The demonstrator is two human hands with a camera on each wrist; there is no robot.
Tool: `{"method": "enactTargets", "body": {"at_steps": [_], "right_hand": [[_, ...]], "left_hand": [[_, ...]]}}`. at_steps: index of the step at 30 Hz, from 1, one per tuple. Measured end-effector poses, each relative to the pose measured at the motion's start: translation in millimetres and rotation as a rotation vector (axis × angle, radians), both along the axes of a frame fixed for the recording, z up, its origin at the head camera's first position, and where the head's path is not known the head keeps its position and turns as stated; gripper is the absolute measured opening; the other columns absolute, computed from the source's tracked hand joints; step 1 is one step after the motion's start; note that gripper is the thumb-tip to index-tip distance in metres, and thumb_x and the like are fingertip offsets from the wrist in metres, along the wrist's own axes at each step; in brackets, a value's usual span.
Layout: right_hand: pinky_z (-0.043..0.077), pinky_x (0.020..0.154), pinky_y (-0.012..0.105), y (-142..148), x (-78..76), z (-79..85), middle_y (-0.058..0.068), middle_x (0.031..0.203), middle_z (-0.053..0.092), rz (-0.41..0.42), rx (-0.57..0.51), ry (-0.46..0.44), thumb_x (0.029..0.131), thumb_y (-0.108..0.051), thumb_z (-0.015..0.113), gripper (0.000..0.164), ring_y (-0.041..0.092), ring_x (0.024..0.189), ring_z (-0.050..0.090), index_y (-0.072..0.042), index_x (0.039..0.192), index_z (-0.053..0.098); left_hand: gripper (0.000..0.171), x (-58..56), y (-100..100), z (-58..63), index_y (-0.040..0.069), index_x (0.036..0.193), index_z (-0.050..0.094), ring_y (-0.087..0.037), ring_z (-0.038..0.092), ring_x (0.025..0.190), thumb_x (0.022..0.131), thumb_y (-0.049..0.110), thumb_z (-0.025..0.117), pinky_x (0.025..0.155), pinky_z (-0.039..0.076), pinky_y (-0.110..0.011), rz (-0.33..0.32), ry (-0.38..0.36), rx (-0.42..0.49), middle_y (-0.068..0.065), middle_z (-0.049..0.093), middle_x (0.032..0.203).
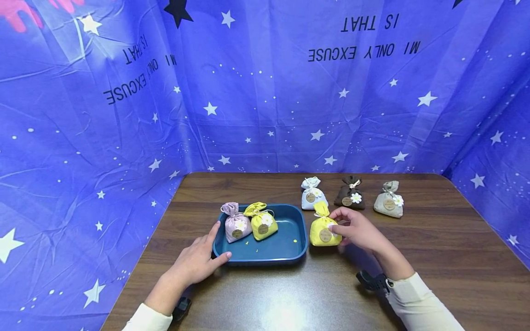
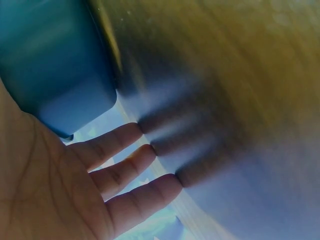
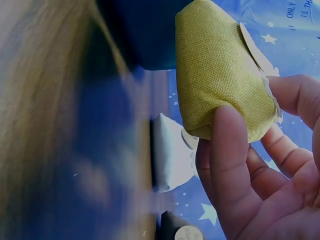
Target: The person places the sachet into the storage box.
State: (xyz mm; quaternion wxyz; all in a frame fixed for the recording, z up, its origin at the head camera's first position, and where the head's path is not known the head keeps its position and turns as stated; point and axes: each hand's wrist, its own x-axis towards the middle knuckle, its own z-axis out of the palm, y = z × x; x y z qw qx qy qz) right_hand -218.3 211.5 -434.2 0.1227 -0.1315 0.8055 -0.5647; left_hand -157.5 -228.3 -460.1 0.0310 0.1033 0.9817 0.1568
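My right hand (image 1: 360, 230) pinches a yellow drawstring sachet (image 1: 319, 232) between thumb and fingers, just outside the right end of a dark blue tray (image 1: 285, 248). In the right wrist view the woven yellow sachet (image 3: 215, 70) hangs above the table, its wooden tag seen edge-on. At the tray's left end, my left hand (image 1: 196, 259) touches the rim with thumb and index finger. The left wrist view shows this hand's other fingers (image 2: 145, 200) extended beside the tray. A lavender sachet (image 1: 237, 225) and another yellow sachet (image 1: 265, 227) lean side by side inside the tray's left half.
Behind the held sachet stand a pale blue sachet (image 1: 308, 200), a dark brown sachet (image 1: 343, 195) and a beige sachet (image 1: 385, 207), in a row toward the table's back edge. Small yellow bits lie on the tray floor. A blue star-printed curtain (image 1: 265, 115) surrounds the wooden table (image 1: 434, 248).
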Motion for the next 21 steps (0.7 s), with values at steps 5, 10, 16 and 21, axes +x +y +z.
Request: {"method": "enactTargets", "body": {"at_steps": [5, 10, 16, 21], "right_hand": [[0.056, 0.057, 0.052, -4, -1.7, 6.6, 0.017, 0.096, 0.063, 0.003, -0.019, 0.011, 0.091, -0.005, 0.068, 0.029, 0.024, 0.077, 0.065, 0.007, 0.113, 0.054], [0.056, 0.057, 0.052, -8, -2.7, 13.5, 0.017, 0.097, 0.063, -0.009, -0.019, 0.021, 0.091, -0.005, 0.069, 0.029, 0.024, 0.078, 0.064, 0.006, 0.114, 0.055], [0.056, 0.058, 0.051, -12, -5.6, 19.9, 0.017, 0.097, 0.065, -0.02, 0.0, 0.052, 0.09, -0.005, 0.069, 0.029, 0.023, 0.077, 0.065, 0.005, 0.114, 0.057], [0.056, 0.059, 0.05, -18, -8.7, 23.2, 0.017, 0.097, 0.065, -0.009, -0.004, 0.055, 0.09, -0.007, 0.07, 0.03, 0.023, 0.078, 0.065, 0.005, 0.115, 0.057]], "left_hand": [[0.093, -0.6, 0, -0.3, 0.014, 0.16, 0.015, -0.041, 0.048, 0.129, 0.092, 0.064, 0.054, 0.092, 0.044, -0.061, -0.001, 0.002, 0.0, -0.022, 0.05, 0.143], [0.093, -0.6, 0, -1.6, 0.014, 0.16, 0.015, -0.04, 0.047, 0.13, 0.092, 0.064, 0.055, 0.094, 0.043, -0.061, 0.002, 0.003, 0.007, -0.022, 0.05, 0.144], [0.094, -0.5, 0, -1.6, 0.014, 0.16, 0.015, -0.04, 0.047, 0.131, 0.092, 0.064, 0.055, 0.095, 0.043, -0.061, 0.005, 0.0, 0.008, -0.022, 0.049, 0.144], [0.094, -0.3, 0, -1.2, 0.014, 0.16, 0.016, -0.04, 0.047, 0.13, 0.092, 0.065, 0.055, 0.095, 0.043, -0.06, 0.007, -0.005, 0.001, -0.022, 0.05, 0.143]]}}
